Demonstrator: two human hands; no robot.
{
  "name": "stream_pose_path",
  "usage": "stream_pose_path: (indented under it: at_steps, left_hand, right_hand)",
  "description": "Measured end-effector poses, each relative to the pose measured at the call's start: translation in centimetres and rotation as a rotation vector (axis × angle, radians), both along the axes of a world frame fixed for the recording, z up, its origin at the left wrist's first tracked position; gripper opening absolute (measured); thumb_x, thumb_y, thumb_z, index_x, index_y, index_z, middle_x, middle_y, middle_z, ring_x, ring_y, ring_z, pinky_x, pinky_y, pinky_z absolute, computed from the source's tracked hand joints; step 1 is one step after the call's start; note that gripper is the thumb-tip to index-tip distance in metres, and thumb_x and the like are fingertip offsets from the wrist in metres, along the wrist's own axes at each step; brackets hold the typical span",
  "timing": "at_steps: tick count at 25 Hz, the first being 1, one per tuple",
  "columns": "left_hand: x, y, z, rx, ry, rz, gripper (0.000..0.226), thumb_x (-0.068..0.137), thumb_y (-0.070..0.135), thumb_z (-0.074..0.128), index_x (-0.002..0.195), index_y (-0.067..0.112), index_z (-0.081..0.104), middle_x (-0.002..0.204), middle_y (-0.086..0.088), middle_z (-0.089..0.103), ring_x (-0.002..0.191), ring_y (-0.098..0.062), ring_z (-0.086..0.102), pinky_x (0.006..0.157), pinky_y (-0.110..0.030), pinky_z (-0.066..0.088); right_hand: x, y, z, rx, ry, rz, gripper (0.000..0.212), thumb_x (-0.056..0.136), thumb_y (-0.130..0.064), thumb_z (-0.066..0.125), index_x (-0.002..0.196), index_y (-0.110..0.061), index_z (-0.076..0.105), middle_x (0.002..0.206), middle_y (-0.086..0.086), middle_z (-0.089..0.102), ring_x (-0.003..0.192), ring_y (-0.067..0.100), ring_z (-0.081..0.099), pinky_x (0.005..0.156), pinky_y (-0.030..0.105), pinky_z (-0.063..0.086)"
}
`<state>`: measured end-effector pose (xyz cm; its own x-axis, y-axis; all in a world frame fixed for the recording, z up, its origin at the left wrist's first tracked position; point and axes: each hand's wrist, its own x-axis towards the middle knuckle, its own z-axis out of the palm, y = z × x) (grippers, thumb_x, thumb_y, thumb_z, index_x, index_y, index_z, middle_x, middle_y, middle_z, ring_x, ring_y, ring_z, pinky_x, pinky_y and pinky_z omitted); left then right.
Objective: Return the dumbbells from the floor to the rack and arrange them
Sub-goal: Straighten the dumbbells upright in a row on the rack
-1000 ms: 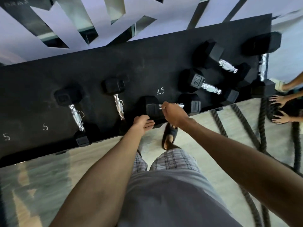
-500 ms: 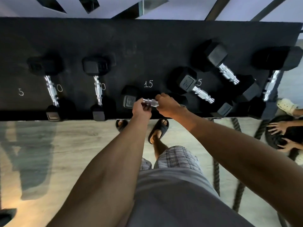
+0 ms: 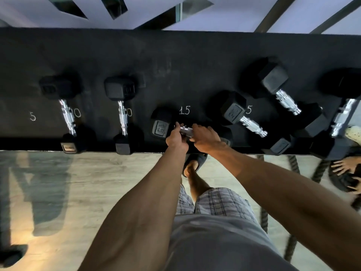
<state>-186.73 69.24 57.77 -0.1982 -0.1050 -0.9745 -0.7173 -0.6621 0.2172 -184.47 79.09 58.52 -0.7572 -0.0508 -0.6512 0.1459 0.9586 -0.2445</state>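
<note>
Both hands are on the chrome bar of the 15 dumbbell (image 3: 160,128), which lies crosswise near the front edge of the black rack shelf (image 3: 175,65), just below a chalked 15 (image 3: 184,110). The left hand (image 3: 176,137) pinches the bar beside the stamped head. The right hand (image 3: 205,136) curls over the other end. Angled dumbbells (image 3: 252,124) lie to the right.
</note>
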Motion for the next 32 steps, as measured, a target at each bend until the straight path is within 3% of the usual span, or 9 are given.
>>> stream_pose_path:
  at_steps: [3, 7, 11, 14, 18, 23, 27, 30, 32]
  left_hand:
    - [-3.2, 0.0, 0.7, -0.136, 0.043, -0.159, 0.029, 0.082, 0.016, 0.075, 0.103, 0.0, 0.063, 0.091, -0.011, 0.069, 0.078, -0.024, 0.066, 0.088, -0.042, 0.057]
    - [-8.0, 0.9, 2.2, -0.288, 0.207, -0.527, 0.026, 0.083, 0.014, 0.072, 0.103, 0.0, 0.062, 0.094, -0.01, 0.072, 0.075, -0.019, 0.068, 0.069, -0.031, 0.057]
    - [-10.7, 1.5, 2.4, -0.425, 0.308, -0.881, 0.041, 0.083, 0.023, 0.072, 0.115, 0.003, 0.058, 0.105, -0.008, 0.072, 0.097, -0.022, 0.069, 0.089, -0.033, 0.054]
    - [-10.8, 1.2, 1.9, -0.44, 0.325, -1.021, 0.046, 0.083, 0.029, 0.072, 0.12, 0.007, 0.055, 0.107, -0.006, 0.072, 0.1, -0.02, 0.068, 0.093, -0.035, 0.053]
    - [-10.0, 0.7, 1.9, -0.411, 0.38, -1.042, 0.047, 0.083, 0.026, 0.072, 0.123, 0.011, 0.055, 0.105, -0.005, 0.073, 0.098, -0.018, 0.07, 0.093, -0.034, 0.054]
    - [-8.6, 0.2, 1.2, -0.396, 0.352, -1.075, 0.052, 0.082, 0.031, 0.071, 0.127, 0.014, 0.052, 0.11, -0.003, 0.071, 0.103, -0.02, 0.068, 0.097, -0.038, 0.052]
    - [-8.9, 0.0, 2.5, -0.496, 0.294, -1.268, 0.06, 0.084, 0.033, 0.07, 0.131, 0.005, 0.045, 0.125, -0.012, 0.062, 0.114, -0.029, 0.062, 0.099, -0.037, 0.05]
    - [-7.5, -0.4, 3.5, -0.609, 0.12, -1.377, 0.056, 0.081, 0.033, 0.069, 0.121, 0.002, 0.046, 0.116, -0.017, 0.066, 0.098, -0.035, 0.068, 0.084, -0.045, 0.058]
    - [-6.2, 0.2, 4.4, -0.428, 0.009, -1.405, 0.035, 0.087, 0.025, 0.06, 0.112, 0.001, 0.052, 0.094, -0.019, 0.069, 0.075, -0.034, 0.07, 0.069, -0.044, 0.06]
  right_hand:
    - [-1.1, -0.7, 1.3, -0.112, 0.015, -0.211, 0.028, 0.091, -0.021, 0.055, 0.115, -0.009, 0.047, 0.116, 0.013, 0.065, 0.112, 0.032, 0.06, 0.092, 0.041, 0.041]
    - [-3.3, -2.6, 2.6, -0.353, 0.053, -0.663, 0.031, 0.092, -0.022, 0.056, 0.117, -0.005, 0.048, 0.115, 0.016, 0.065, 0.109, 0.036, 0.061, 0.084, 0.041, 0.048]
    - [-4.9, -3.7, 3.3, -0.483, 0.046, -0.911, 0.029, 0.096, -0.016, 0.052, 0.119, -0.001, 0.046, 0.117, 0.015, 0.062, 0.104, 0.029, 0.061, 0.068, 0.027, 0.04]
    - [-4.9, -4.0, 2.9, -0.501, 0.051, -0.95, 0.027, 0.096, -0.017, 0.051, 0.118, -0.001, 0.045, 0.113, 0.013, 0.063, 0.092, 0.023, 0.06, 0.057, 0.02, 0.036]
    - [-4.0, -4.4, 2.4, -0.478, 0.053, -0.952, 0.03, 0.096, -0.019, 0.052, 0.118, 0.0, 0.045, 0.113, 0.016, 0.063, 0.1, 0.03, 0.062, 0.068, 0.032, 0.038]
    - [-2.7, -4.5, 1.9, -0.451, 0.032, -0.913, 0.032, 0.096, -0.022, 0.054, 0.116, 0.001, 0.047, 0.113, 0.017, 0.063, 0.102, 0.033, 0.062, 0.069, 0.031, 0.038]
    - [-2.6, -3.2, 2.4, -0.373, -0.02, -0.774, 0.039, 0.095, -0.028, 0.055, 0.124, -0.003, 0.046, 0.117, 0.017, 0.063, 0.107, 0.034, 0.061, 0.072, 0.03, 0.037]
    - [-1.3, -0.9, 3.3, -0.277, 0.005, -0.645, 0.039, 0.094, -0.029, 0.054, 0.127, -0.007, 0.05, 0.117, 0.017, 0.066, 0.114, 0.034, 0.059, 0.084, 0.035, 0.046]
    - [0.3, 1.6, 4.2, -0.216, 0.025, -0.576, 0.036, 0.095, -0.028, 0.053, 0.124, -0.009, 0.054, 0.115, 0.017, 0.068, 0.114, 0.035, 0.06, 0.092, 0.038, 0.049]
